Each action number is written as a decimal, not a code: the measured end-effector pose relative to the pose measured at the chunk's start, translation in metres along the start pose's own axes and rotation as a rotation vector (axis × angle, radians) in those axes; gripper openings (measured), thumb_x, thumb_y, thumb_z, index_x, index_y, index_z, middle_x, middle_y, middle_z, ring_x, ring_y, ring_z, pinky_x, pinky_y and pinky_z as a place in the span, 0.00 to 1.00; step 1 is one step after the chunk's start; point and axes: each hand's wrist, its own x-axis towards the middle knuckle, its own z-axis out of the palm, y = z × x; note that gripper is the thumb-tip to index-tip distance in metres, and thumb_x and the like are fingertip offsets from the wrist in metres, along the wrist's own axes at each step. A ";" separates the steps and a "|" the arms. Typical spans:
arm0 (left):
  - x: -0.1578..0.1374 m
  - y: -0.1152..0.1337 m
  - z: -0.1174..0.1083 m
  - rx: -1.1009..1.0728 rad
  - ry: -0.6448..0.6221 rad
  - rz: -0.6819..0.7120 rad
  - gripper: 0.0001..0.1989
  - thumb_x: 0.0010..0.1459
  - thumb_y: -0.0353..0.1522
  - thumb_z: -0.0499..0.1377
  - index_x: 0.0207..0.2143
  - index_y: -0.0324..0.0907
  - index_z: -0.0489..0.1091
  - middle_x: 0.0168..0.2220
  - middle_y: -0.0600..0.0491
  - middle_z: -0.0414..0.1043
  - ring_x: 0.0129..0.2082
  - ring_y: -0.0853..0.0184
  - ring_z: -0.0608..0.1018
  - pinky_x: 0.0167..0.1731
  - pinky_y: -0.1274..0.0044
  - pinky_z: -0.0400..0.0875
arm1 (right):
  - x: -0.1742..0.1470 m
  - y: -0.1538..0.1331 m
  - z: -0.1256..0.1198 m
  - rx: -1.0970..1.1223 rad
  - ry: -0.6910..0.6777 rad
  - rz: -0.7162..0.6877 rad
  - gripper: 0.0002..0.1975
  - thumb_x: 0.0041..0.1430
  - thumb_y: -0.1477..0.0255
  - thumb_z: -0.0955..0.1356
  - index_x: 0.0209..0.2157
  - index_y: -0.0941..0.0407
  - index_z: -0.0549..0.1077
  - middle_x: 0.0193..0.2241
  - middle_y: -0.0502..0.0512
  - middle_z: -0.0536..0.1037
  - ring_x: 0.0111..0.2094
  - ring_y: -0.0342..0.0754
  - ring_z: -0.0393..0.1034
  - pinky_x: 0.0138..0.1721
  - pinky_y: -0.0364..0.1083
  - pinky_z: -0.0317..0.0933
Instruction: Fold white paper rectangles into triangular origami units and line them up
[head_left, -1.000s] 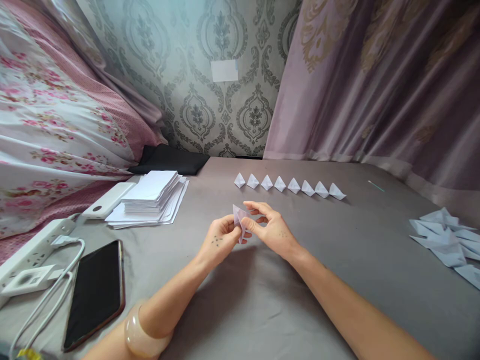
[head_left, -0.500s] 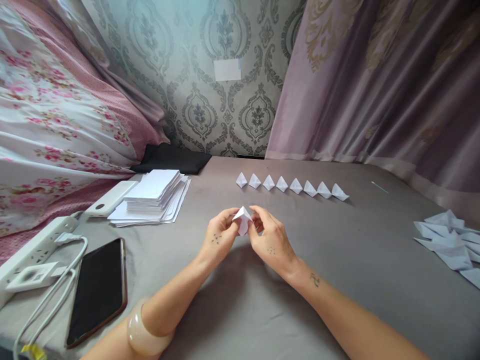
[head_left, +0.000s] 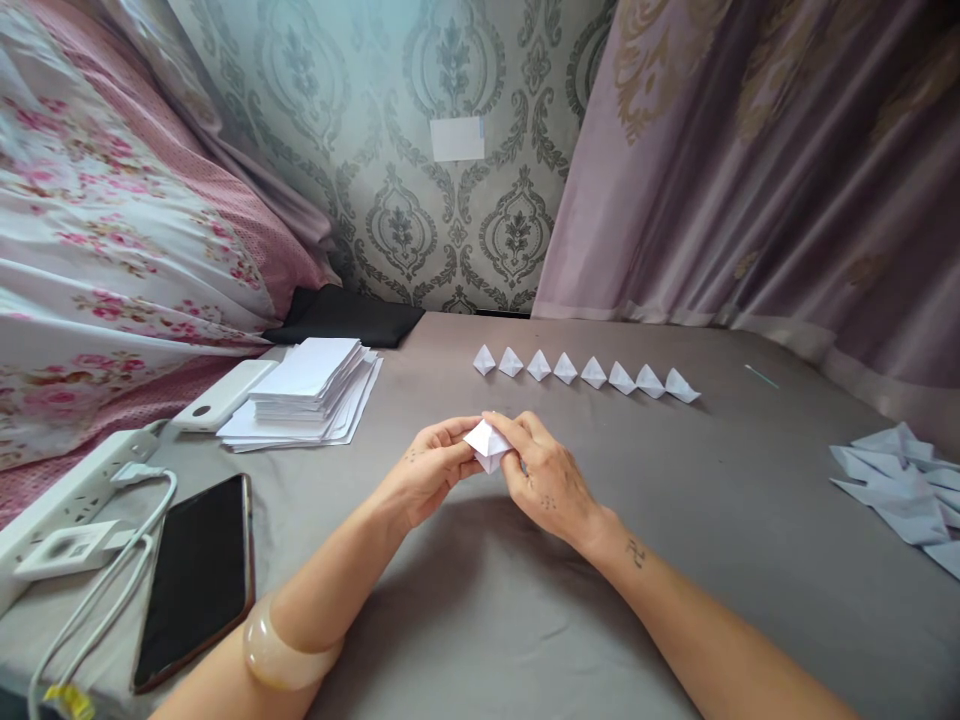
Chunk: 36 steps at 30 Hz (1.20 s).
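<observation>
Between my two hands, above the grey cloth, is a small folded white paper piece (head_left: 487, 441), pointed at the top and creased across its middle. My left hand (head_left: 435, 462) pinches its left corner between thumb and fingers. On the other side, my right hand (head_left: 546, 470) grips the right edge, its index finger laid along the upper slope and its thumb near the lower right. Beyond them stands a row of several similar folded paper pieces (head_left: 565, 369). Part of the held paper is hidden by my fingers.
A stack of white paper (head_left: 304, 385) lies at left, beside a white power bank (head_left: 221, 395). Nearer are a power strip (head_left: 79, 490), cables and a phone (head_left: 196, 580). Folded white papers (head_left: 904, 490) are heaped at far right. A thin stick (head_left: 762, 376) lies at back right.
My right index finger has moved left over the paper's upper slope. The paper's lower part now looks flatter, with a crease across it. My left hand has turned slightly.
</observation>
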 end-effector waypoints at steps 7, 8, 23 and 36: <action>0.001 0.004 -0.002 -0.113 0.050 -0.083 0.12 0.50 0.32 0.62 0.38 0.37 0.76 0.37 0.46 0.76 0.36 0.67 0.76 0.41 0.75 0.70 | -0.003 0.002 0.003 -0.029 -0.029 -0.006 0.29 0.57 0.78 0.57 0.59 0.48 0.61 0.38 0.55 0.67 0.36 0.48 0.66 0.36 0.46 0.64; 0.001 0.004 -0.002 -0.089 0.064 -0.083 0.13 0.51 0.34 0.63 0.38 0.37 0.76 0.37 0.46 0.76 0.36 0.67 0.76 0.40 0.75 0.70 | -0.003 0.002 0.003 -0.016 -0.036 -0.013 0.29 0.56 0.78 0.57 0.59 0.48 0.61 0.39 0.55 0.67 0.37 0.48 0.66 0.36 0.47 0.64; -0.005 -0.003 0.015 0.208 0.046 0.129 0.24 0.50 0.36 0.66 0.48 0.38 0.65 0.38 0.48 0.77 0.35 0.68 0.77 0.36 0.78 0.69 | 0.013 0.002 -0.005 0.872 0.048 0.392 0.12 0.52 0.62 0.69 0.32 0.56 0.78 0.34 0.53 0.75 0.34 0.45 0.67 0.35 0.44 0.61; -0.004 0.000 0.005 0.352 0.112 0.036 0.16 0.51 0.41 0.64 0.35 0.36 0.77 0.32 0.47 0.77 0.34 0.66 0.76 0.38 0.75 0.69 | 0.013 0.006 -0.006 0.966 -0.004 0.540 0.15 0.49 0.59 0.71 0.29 0.57 0.79 0.26 0.50 0.73 0.30 0.43 0.65 0.34 0.42 0.58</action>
